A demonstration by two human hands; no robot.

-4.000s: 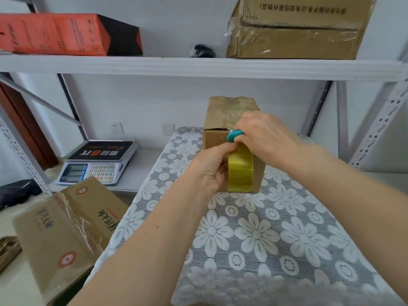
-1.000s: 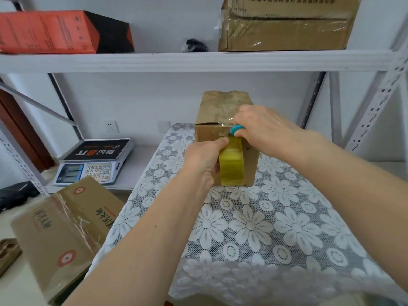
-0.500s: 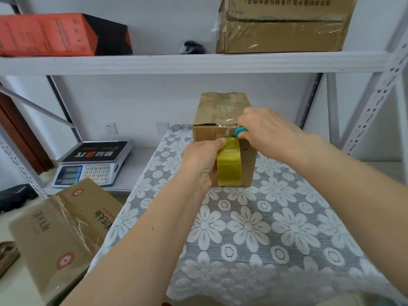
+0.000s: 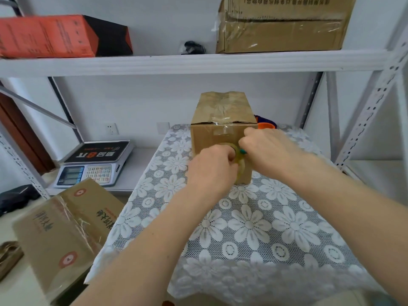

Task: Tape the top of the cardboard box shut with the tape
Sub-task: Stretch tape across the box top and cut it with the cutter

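While the tall brown cardboard box point(image 4: 223, 131) stands upright at the far end of the white floral lace tablecloth point(image 4: 249, 226), a clear strip already runs along its top seam and down its near face. Against that near face, the left hand point(image 4: 212, 171) is curled around the yellowish roll of tape point(image 4: 240, 166), and the right hand point(image 4: 268, 151) is closed on a small teal tool point(image 4: 242, 151), likely scissors. Judging by this, the sealing looks nearly complete; cutting the strip free and pressing its end down seem to remain.
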